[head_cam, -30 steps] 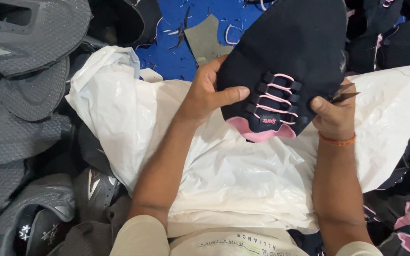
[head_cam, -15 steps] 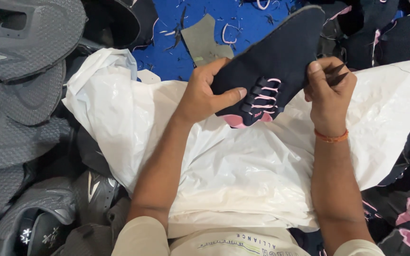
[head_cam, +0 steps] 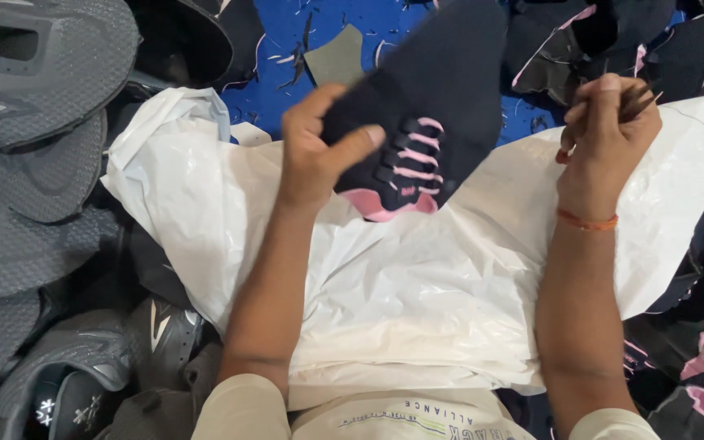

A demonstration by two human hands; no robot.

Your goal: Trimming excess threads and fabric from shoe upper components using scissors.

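Dark shoe upper (head_cam: 433, 106) with pink laces is pinched in the left hand (head_cam: 315, 151), fingers closed over its edge. Right hand (head_cam: 609, 134) is closed on a small dark tool (head_cam: 637, 99), just beside the upper. Lace trimming judged in hand; tool must be brought to the laces.

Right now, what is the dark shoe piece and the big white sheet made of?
The shoe upper looks like dark navy knit fabric, matte and soft, with pink laces. The white sheet looks like thin plastic: glossy, crinkled, slightly see-through. Neither is certain from sight alone.
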